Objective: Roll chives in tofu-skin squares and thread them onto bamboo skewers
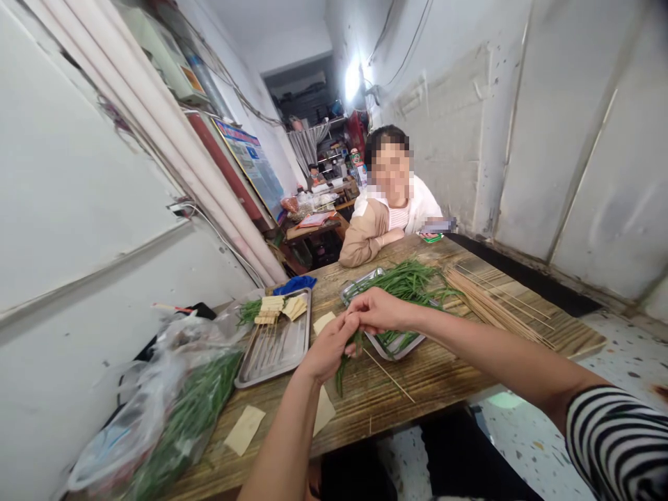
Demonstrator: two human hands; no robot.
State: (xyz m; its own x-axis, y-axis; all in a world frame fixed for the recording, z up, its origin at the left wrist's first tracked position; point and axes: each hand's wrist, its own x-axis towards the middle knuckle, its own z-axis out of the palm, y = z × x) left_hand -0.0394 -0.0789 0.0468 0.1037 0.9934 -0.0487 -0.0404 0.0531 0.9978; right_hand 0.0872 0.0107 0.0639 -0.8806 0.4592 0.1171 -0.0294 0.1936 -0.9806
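My left hand is closed around a small bunch of long green chives, whose ends hang below the fingers. My right hand meets it at the fingertips, pinched; what lies between those fingers is hidden. Just below the hands, a thin bamboo skewer slants over the wooden table. Behind my right hand, a metal tray is heaped with loose chives. Pale yellow sheets, like tofu skin, lie near the table's front edge and partly behind my left forearm.
On the left, another metal tray holds skewered pale pieces. Plastic bags with more greens stand at the left edge. Bundled bamboo skewers lie to the right. Opposite, a person leans on the table, holding a phone.
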